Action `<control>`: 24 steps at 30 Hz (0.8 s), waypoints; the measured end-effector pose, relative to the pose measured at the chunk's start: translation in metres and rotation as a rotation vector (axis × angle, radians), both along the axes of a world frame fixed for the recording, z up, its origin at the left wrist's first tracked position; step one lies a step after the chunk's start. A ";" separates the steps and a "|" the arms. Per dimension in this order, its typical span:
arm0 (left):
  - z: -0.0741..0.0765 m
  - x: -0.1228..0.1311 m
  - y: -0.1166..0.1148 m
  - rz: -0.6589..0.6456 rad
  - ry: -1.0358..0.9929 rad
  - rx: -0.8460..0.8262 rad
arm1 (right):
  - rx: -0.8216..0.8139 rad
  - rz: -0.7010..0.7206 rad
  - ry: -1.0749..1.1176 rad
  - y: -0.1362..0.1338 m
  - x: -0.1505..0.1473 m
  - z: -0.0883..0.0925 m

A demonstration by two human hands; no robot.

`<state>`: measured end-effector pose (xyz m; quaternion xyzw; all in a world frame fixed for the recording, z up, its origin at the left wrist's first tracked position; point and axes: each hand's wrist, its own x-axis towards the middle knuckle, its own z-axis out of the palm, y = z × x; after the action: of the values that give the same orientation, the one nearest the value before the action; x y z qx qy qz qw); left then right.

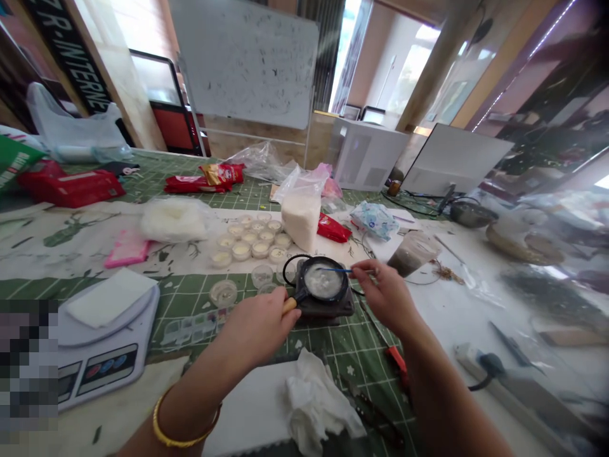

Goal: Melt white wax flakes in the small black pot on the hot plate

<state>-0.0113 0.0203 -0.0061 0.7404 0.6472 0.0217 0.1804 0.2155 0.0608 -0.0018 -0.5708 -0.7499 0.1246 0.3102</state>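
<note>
**While the left hand (pixel 259 330) gripped a small black pan (pixel 345 285), the right hand (pixel 385 298) pinched a blue stick (pixel 333 269)**

The left forearm reached in from the lower left, a gold bangle (pixel 186 422) at its wrist, and the fingers wrapped firmly around the pan's wood-tipped handle (pixel 290 304). The right hand came in from the lower right, wrist raised, holding the thin stick between thumb and fingertips with its end over milky white liquid (pixel 323 282) in the pan. The pan sat on a black hot plate (pixel 328 312) on the desk (pixel 342 355). Left of the pan stood small clear cups (pixel 250 240) of pale contents, with a white digital scale (pixel 102 362) farther left. Crumpled tissue (pixel 316 400) lay nearer the person.
</note>
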 end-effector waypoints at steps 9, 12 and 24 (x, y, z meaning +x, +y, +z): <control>-0.005 -0.001 0.000 -0.051 0.021 0.041 | -0.017 -0.125 0.142 -0.019 0.005 -0.011; -0.005 -0.004 0.000 -0.061 0.023 0.046 | -0.053 -0.071 0.151 -0.021 0.003 -0.011; 0.000 -0.007 0.002 -0.078 0.006 -0.019 | -0.067 -0.080 0.221 -0.031 -0.005 -0.017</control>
<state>-0.0180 0.0221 -0.0056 0.7635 0.6185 0.0064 0.1860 0.2104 0.0299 -0.0186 -0.5932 -0.6833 0.1991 0.3763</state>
